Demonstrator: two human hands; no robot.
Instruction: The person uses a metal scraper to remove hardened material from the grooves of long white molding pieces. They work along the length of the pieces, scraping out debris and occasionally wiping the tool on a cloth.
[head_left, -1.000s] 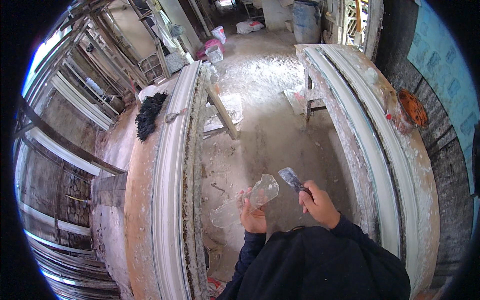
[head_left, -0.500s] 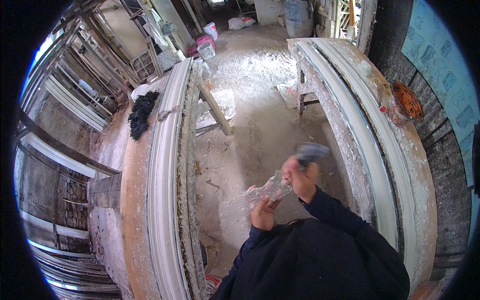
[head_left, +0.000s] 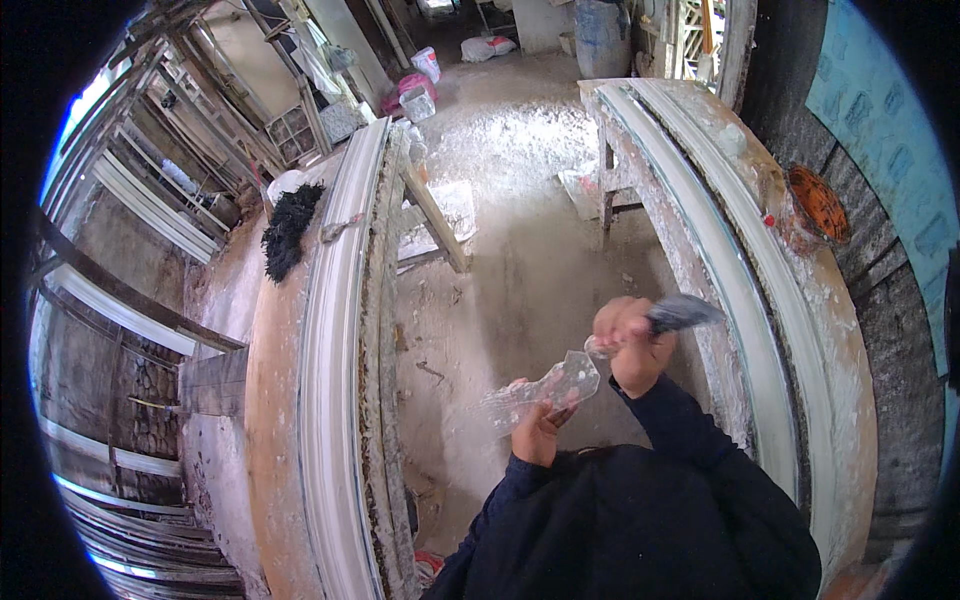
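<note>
Left hand holds a clear plate beside the right hand.

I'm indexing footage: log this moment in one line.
left hand: holds clear plate | right hand: grips scraper, blade rightward | surroundings: white strips on benches either side

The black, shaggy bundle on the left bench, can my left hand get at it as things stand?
Probably not: your bare left hand holds a clear, irregular flat sheet, and the black, shaggy bundle lies farther forward, beyond the long, white ridged moulding. Nothing appears to cover it.
</note>
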